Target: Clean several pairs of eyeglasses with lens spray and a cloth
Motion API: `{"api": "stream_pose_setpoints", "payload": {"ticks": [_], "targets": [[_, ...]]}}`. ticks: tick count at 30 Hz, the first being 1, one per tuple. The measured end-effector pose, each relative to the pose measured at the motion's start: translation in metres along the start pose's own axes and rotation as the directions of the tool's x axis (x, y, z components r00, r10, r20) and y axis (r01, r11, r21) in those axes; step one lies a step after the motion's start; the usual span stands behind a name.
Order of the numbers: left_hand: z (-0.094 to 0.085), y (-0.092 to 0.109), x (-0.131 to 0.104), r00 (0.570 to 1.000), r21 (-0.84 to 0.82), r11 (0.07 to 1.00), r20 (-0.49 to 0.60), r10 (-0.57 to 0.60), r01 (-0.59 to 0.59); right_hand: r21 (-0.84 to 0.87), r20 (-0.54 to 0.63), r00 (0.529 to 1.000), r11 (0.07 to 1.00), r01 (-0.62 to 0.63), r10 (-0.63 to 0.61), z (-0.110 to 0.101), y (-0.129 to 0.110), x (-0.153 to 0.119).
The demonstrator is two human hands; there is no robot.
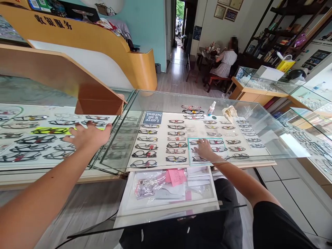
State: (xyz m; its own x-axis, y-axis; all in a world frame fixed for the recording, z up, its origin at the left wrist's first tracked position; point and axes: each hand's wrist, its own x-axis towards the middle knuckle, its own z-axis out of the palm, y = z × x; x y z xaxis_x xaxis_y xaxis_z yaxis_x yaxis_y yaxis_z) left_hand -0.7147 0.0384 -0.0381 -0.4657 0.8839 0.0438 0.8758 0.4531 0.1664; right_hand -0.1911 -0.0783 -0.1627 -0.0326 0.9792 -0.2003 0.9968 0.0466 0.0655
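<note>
Above the left glass display case [64, 168], my left hand [88, 136] is spread with its fingers apart and nothing in it, near a yellow-green strip [38, 131] with glasses on it. My right hand [203, 149] is over the glasses on a teal-edged card [190, 159] in the middle case; its fingers are partly bent, and whether they hold anything is too small to tell. Several rows of glasses [176, 159] lie left of that hand. A white spray bottle [211, 108] and a cream cloth [229, 112] are farther back.
An open drawer [214, 193] with papers and plastic bags juts out below the middle case. A dark glass-like panel [155, 221] crosses the near edge. An orange counter [145, 69] stands behind at left. A person [225, 62] sits at a table far back. More display cases [272, 93] stand at right.
</note>
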Motion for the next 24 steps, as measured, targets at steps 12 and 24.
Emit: {"api": "stream_pose_setpoints", "payload": {"ticks": [12,24], "targets": [[-0.004,0.004,-0.002,1.000,0.025,0.999,0.008,-0.026,0.026,0.203,0.021,0.942,0.924,0.323,-0.334,-0.057,-0.033,-0.100],[-0.002,0.004,-0.001,0.999,0.008,0.999,-0.016,-0.046,0.047,0.627,-0.012,0.730,0.564,0.538,-0.683,-0.208,-0.052,-0.203]]}}
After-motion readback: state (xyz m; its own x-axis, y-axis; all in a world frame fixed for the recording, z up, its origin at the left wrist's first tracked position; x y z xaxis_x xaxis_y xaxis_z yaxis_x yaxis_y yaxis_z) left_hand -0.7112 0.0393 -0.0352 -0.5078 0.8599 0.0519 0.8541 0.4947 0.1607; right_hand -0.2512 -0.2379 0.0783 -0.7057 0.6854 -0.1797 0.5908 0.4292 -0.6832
